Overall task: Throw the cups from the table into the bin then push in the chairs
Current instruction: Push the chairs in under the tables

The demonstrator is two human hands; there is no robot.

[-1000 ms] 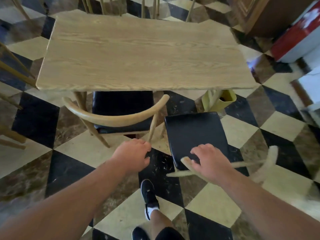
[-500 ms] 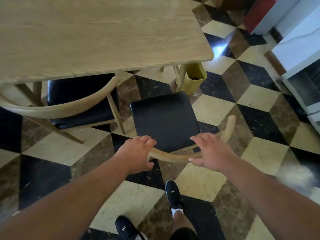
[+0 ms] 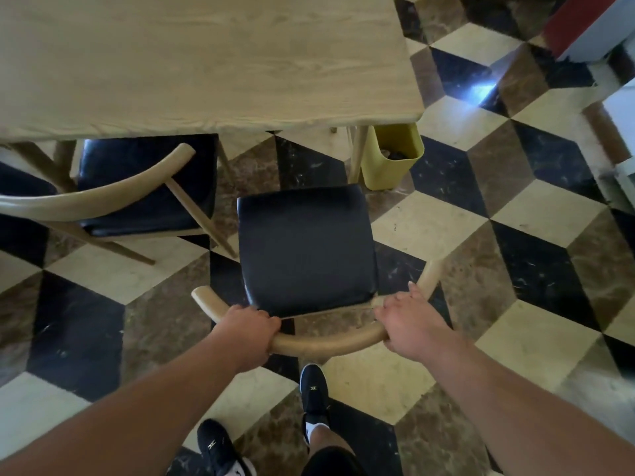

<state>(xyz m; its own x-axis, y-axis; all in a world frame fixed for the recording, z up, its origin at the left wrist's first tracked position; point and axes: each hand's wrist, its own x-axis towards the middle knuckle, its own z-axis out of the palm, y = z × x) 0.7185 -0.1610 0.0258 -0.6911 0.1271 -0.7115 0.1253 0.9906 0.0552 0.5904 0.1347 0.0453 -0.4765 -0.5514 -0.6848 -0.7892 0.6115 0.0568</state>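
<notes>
Two hands on one chair here: my left hand (image 3: 248,333) is clenched over the left part of the curved wooden backrest (image 3: 326,341), my right hand (image 3: 409,321) wraps the right part, fingers over the top and thumb under, so both are grasping the rail of the near chair (image 3: 304,249). Hands sit spread apart on the rail, I judge so the push goes straight and the chair doesn't swing. Its black seat lies just ahead of my knuckles, fully clear of the table (image 3: 206,60), which is further ahead; seat front points at the gap beside the table leg (image 3: 355,152). Ahead and left of my left hand the second chair (image 3: 144,187) is already partly under the tabletop, backrest sticking out, so that one looks done. Ahead of my right hand, past the seat, the yellow bin (image 3: 391,156) stands beside the table leg at the corner, dark stuff inside, can't tell if it's cups. No cups visible on the table part in view, so I judge the cup step finished and this is the chair step, last chair on this side. Next move as I see it: push forward, keep slightly left so the seat clears leg and bin. Risk: front leg catching the bin. My shoe (image 3: 312,389) is right under the rail, stepping in.
</notes>
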